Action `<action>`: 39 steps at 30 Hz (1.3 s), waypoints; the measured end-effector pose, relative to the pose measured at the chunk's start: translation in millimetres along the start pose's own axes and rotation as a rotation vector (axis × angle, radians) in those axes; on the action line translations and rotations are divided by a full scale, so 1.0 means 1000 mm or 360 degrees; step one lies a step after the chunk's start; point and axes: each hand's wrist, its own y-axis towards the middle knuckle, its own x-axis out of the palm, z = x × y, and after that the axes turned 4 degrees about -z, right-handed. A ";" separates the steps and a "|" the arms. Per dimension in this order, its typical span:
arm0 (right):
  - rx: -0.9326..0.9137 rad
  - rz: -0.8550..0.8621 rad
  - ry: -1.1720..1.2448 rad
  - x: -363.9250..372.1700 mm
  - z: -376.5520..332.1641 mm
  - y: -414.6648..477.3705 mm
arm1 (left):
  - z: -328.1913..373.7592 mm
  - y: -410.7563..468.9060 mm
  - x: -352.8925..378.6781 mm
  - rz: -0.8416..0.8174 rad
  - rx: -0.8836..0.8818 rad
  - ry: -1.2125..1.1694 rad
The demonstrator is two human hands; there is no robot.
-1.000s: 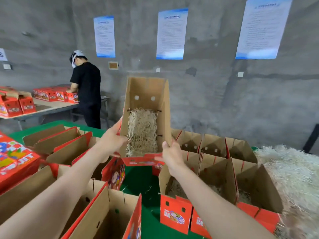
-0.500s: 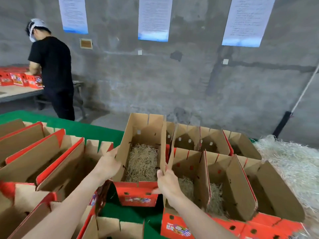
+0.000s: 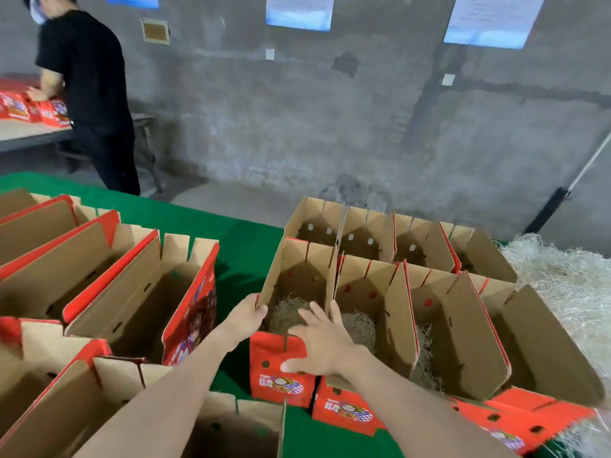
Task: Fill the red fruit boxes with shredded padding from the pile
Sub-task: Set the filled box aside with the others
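— What stands around the worker?

— A green table cover (image 3: 238, 249) crowded with open cardboard boxes. To the left sit empty boxes (image 3: 132, 292), flaps up, brown inside, red outside. At the far right lies the pile of padding (image 3: 568, 285), pale and stringy, against the end of the rows. Behind, by the grey wall, another person in black (image 3: 89, 77) bends over a far table (image 3: 29, 135) with more red boxes (image 3: 16, 109).

— Anything in the way?

— The right forearm crosses the near corner of the neighbouring box (image 3: 363, 285), and the raised flaps hide much of each box's floor.

— And the box being worked on?

— That red box (image 3: 281, 371) stands on the green cover at the left end of the near row, touching its neighbour. A nest of padding (image 3: 286, 314) lies in its bottom, tan and tangled.

— The hands?

— The left hand (image 3: 249, 314) grips the near top corner of the box's left wall, fingers curled over the edge. The right hand (image 3: 322, 345) lies spread over the near rim, fingers straight and apart, thumb on the red front. Whether its fingertips reach the padding, I can't quite tell.
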 end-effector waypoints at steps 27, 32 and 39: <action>-0.0043 0.0603 0.0469 -0.016 -0.072 -0.041 | -0.017 -0.167 -0.067 0.0388 0.0205 0.0257; 0.0237 0.0189 0.0115 0.001 -0.102 -0.088 | -0.032 -0.214 -0.063 0.0582 0.0250 0.0563; 0.0386 -0.0085 0.0834 0.009 -0.098 -0.123 | -0.008 -0.230 -0.025 0.0459 0.0305 0.0711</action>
